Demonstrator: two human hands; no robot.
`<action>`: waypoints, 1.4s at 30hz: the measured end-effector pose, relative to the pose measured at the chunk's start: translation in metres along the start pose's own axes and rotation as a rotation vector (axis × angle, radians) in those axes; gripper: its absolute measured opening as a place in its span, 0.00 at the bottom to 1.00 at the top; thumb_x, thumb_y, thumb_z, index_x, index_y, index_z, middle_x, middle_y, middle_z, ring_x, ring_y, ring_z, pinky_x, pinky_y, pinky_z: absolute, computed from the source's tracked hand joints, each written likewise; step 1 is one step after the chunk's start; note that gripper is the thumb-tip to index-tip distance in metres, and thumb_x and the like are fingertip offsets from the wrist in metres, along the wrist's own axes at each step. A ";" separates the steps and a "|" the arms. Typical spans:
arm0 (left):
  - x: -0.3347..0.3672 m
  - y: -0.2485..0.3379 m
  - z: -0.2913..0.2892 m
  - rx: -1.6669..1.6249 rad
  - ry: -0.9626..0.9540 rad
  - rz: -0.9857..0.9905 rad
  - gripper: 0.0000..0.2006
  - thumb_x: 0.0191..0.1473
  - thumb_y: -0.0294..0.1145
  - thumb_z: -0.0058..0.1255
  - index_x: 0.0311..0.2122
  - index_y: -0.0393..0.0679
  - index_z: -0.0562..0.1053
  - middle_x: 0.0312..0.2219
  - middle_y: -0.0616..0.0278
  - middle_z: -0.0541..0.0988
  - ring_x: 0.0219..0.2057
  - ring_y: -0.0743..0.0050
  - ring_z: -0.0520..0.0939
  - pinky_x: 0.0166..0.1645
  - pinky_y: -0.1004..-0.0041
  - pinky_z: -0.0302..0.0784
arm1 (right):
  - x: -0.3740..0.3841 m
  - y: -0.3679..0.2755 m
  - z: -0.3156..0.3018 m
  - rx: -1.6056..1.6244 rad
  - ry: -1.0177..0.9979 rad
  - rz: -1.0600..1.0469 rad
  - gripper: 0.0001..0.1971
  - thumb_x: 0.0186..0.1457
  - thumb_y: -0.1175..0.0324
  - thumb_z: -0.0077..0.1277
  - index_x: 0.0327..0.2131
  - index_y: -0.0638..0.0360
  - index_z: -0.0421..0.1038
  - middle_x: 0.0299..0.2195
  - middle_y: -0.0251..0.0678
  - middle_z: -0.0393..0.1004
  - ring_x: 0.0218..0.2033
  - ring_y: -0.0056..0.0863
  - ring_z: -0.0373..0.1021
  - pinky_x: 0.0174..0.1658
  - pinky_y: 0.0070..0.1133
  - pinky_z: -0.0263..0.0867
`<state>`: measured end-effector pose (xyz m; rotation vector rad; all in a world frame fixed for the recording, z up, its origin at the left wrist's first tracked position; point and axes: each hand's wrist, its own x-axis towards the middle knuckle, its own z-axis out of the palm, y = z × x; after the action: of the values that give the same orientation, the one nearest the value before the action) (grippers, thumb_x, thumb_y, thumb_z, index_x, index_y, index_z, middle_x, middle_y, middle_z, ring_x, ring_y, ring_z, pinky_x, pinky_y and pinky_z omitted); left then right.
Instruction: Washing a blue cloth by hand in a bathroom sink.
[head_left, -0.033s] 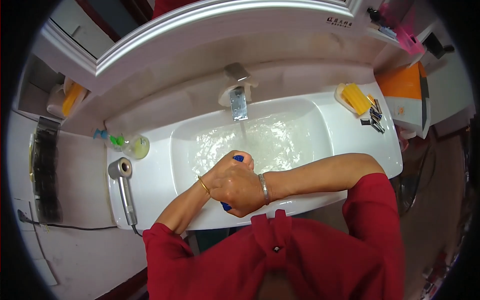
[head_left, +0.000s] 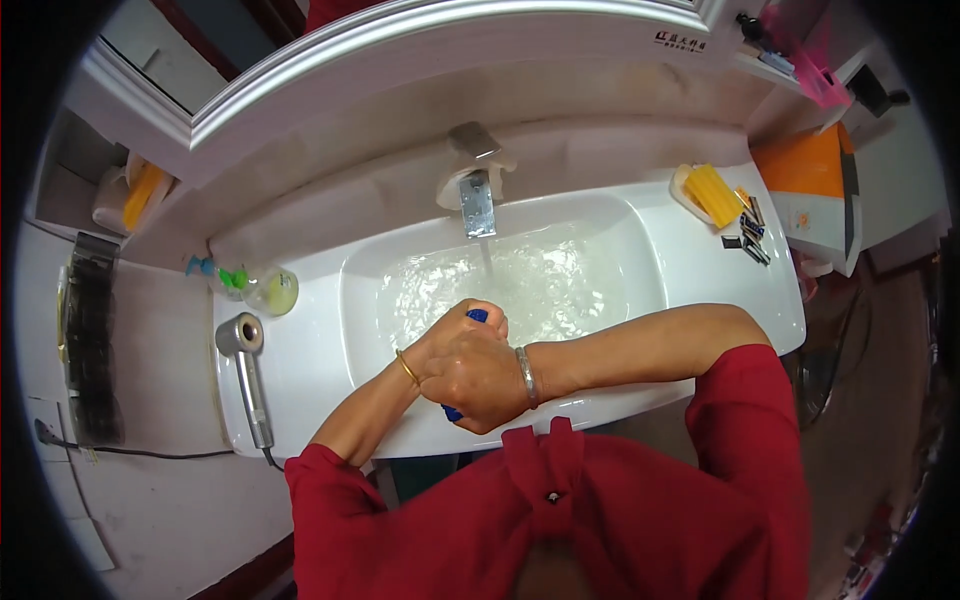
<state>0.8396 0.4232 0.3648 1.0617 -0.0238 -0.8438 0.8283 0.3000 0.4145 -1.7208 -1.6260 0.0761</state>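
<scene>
Both hands are together over the near edge of the white basin [head_left: 648, 235], closed round a bunched blue cloth [head_left: 478, 316]. Only small bits of the cloth show, one above the knuckles and one below, so its full shape is hidden. My left hand [head_left: 455, 325], with a gold bangle at its wrist, grips from the far left side, partly covered. My right hand [head_left: 480, 378], with a silver bangle, wraps over it from the near side. Beyond the hands, water [head_left: 560, 270] fills the basin, and a thin stream falls into it from the square metal faucet [head_left: 477, 200].
At left on the rim are pump bottles [head_left: 280, 292] and a silver hair dryer [head_left: 245, 375] with a cord. A yellow soap bar [head_left: 710, 195] on a dish and several batteries [head_left: 755, 235] lie at right. A mirror cabinet [head_left: 450, 60] overhangs the back.
</scene>
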 end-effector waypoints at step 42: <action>-0.037 0.003 -0.024 0.104 0.031 0.251 0.27 0.53 0.47 0.46 0.52 0.38 0.62 0.49 0.57 0.65 0.50 0.72 0.66 0.50 0.68 0.69 | -0.023 0.011 -0.058 0.259 0.415 0.422 0.05 0.36 0.78 0.50 0.23 0.60 0.68 0.23 0.35 0.70 0.26 0.25 0.69 0.31 0.20 0.65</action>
<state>0.8252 0.4649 0.3682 1.1424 -0.1735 -0.6037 0.8631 0.2537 0.4399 -1.7112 -0.8999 0.1178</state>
